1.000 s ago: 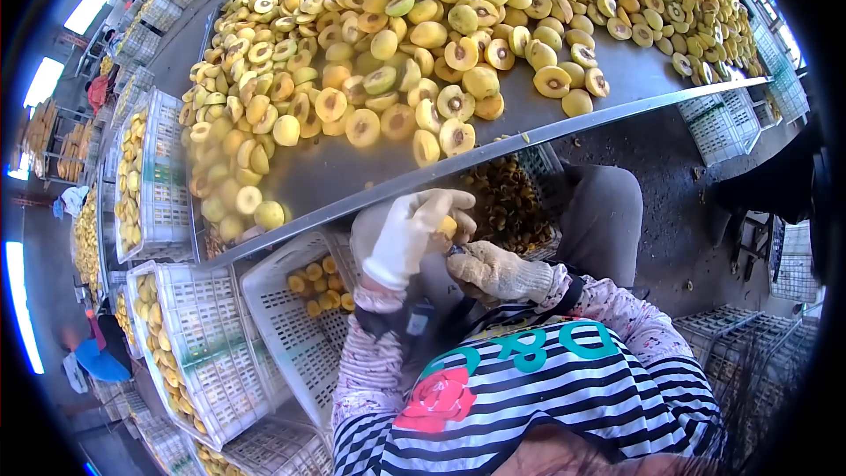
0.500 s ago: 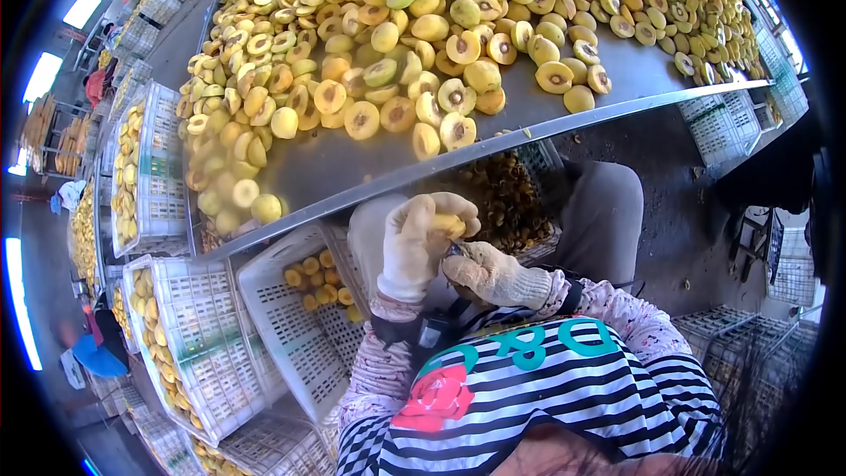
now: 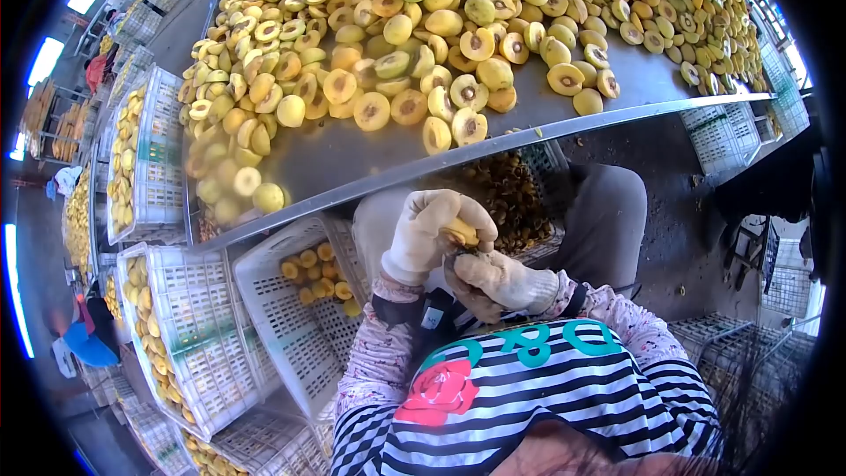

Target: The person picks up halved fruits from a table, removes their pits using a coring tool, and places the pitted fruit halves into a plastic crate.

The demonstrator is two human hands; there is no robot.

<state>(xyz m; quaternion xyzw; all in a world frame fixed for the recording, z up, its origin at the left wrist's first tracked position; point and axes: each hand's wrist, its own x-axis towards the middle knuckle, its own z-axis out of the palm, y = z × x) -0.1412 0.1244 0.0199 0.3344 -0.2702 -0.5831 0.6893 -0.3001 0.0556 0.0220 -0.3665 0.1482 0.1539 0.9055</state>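
Near the edge of the worktop (image 3: 330, 157), the left hand (image 3: 432, 234) pinches a yellow fruit (image 3: 461, 232), apparently steadying it for the right hand (image 3: 506, 281), curled round a small dark item (image 3: 459, 253) too hidden to identify.

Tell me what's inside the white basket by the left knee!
Yellow fruit pieces are in the white basket, bunched at the end near the metal table. The top pieces cover whatever is under them, so I can't see that.
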